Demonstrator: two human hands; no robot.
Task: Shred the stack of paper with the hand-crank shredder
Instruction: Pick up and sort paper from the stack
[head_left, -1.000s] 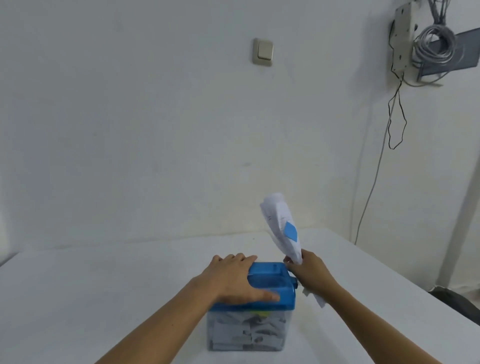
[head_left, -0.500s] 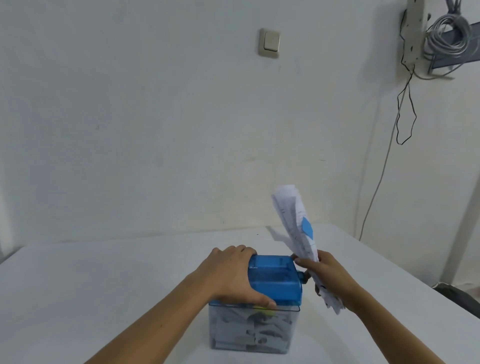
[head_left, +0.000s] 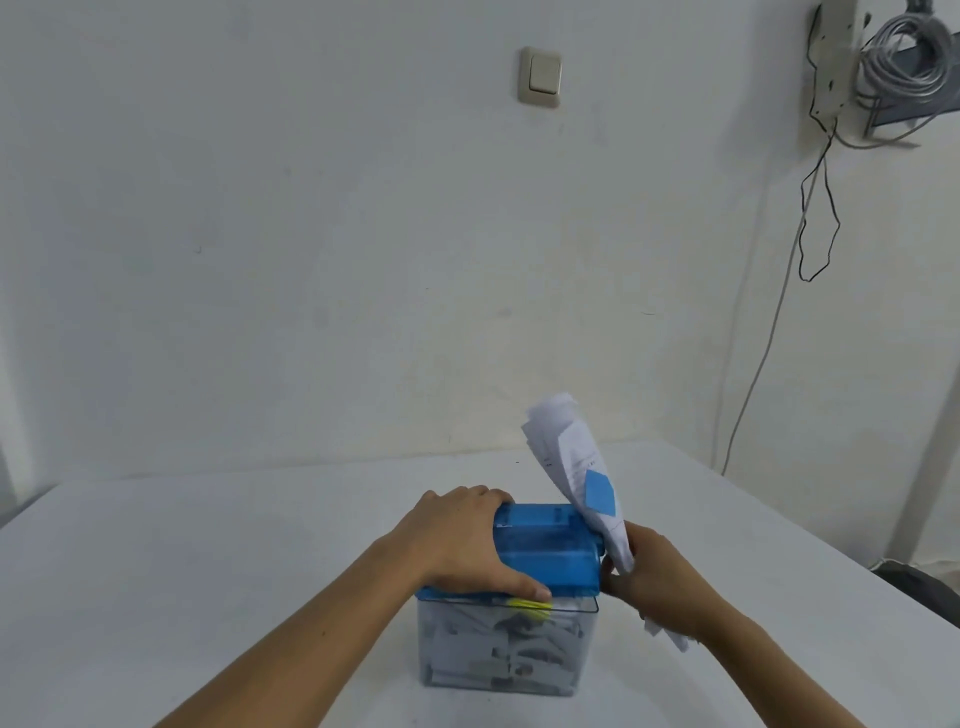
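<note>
Head view, left hand (head_left: 462, 545) clasping shredder lid (head_left: 545, 558), right hand (head_left: 657, 584) clutching paper stack (head_left: 569, 462)

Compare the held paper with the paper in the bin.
The stack in the right hand is whole curled sheets standing up, with a blue patch; the shredded strips are short pieces lying jumbled. The stack is beside the shredder top; the strips lie under it. Both are white paper.
</note>
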